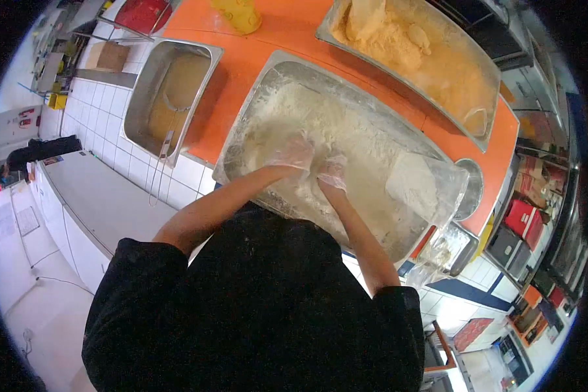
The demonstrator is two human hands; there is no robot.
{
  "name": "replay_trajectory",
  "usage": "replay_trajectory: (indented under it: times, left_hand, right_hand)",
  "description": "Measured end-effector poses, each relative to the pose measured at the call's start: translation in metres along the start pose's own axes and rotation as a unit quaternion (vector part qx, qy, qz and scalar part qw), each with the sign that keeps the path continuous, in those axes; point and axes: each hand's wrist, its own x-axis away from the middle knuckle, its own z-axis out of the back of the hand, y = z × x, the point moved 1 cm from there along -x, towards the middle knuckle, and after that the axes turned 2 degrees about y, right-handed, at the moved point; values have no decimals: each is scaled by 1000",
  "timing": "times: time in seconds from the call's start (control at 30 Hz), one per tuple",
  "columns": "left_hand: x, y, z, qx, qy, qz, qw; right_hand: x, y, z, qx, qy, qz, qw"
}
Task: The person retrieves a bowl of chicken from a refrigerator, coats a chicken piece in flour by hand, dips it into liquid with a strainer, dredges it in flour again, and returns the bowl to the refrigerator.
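Note:
Both my hands wear clear plastic gloves and are down in pale flour inside a large metal tray. My left hand is near the tray's middle, its fingers buried or blurred by flour dust. Close beside it on the right, my right hand points into the flour, and its fingertips are hidden too. Whether either hand grips anything beneath the flour does not show. A clear plastic bag dusted with flour lies at the tray's right end.
On the orange table behind stands a metal tray of orange-yellow breading. Left is a deep metal pan of brownish liquid with a wire-handled strainer. A yellow container and round metal bowl are also near.

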Motion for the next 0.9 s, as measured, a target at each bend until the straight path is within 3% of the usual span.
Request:
replay_trajectory:
  times: [0.03,0.07,0.13,0.17,0.23,0.27,0.3,0.33,0.37,0.43,0.47,0.53,0.57,0.63,0.67,0.73,0.77,0.83,0.9]
  left_hand:
    - [-4,-3,-11,-108,-58,-43,992]
    - [-15,-14,-24,-110,-56,-45,991]
    - [-33,-32,-49,124,-27,-62,990]
    - [-35,-32,-51,125,-28,-63,990]
    - [-18,-3,-5,360,95,-118,920]
    - [-15,0,4,361,91,-118,921]
    - [-13,-2,13,316,64,-126,938]
    - [-12,-7,22,270,37,-135,953]
    - [-10,-13,32,223,11,-142,964]
    - [-7,-27,40,126,-39,-154,979]
    - [-4,-31,41,124,-38,-154,979]
    - [1,-50,21,135,-46,-33,989]
    - [-2,-63,2,134,-47,-30,989]
    - [-4,-75,-20,-61,-119,34,990]
    - [4,-65,-20,-61,-119,33,991]
    - [41,6,35,-177,-132,-99,970]
    - [38,-14,4,-176,-135,-98,970]
    - [22,-69,-79,-256,-48,-151,954]
    - [29,-30,-39,-171,-104,-154,968]
  right_hand:
    - [-2,-3,1,-148,-19,-70,986]
    - [-7,1,4,-148,-15,-69,986]
    - [-9,12,12,-214,-178,-134,951]
    - [-14,10,24,-213,-178,-135,951]
    - [-48,-28,102,-244,-198,-316,895]
    - [-39,-25,93,-244,-198,-320,894]
    - [-28,-20,80,-252,-55,-206,944]
    - [-24,-22,80,-249,92,-84,960]
    - [-20,-18,79,-248,92,-87,960]
    - [-21,-26,95,-91,58,93,990]
    - [-17,-23,98,-92,60,94,990]
    - [-5,-11,97,-11,-67,59,996]
    - [5,-3,82,-14,-69,60,996]
    - [23,8,55,105,-145,33,983]
    - [24,7,53,106,-145,33,983]
    - [2,-20,80,71,-323,-109,938]
    - [2,-22,88,70,-325,-110,937]
    - [2,-23,96,9,-344,-122,931]
    - [34,-6,28,53,-368,-75,925]
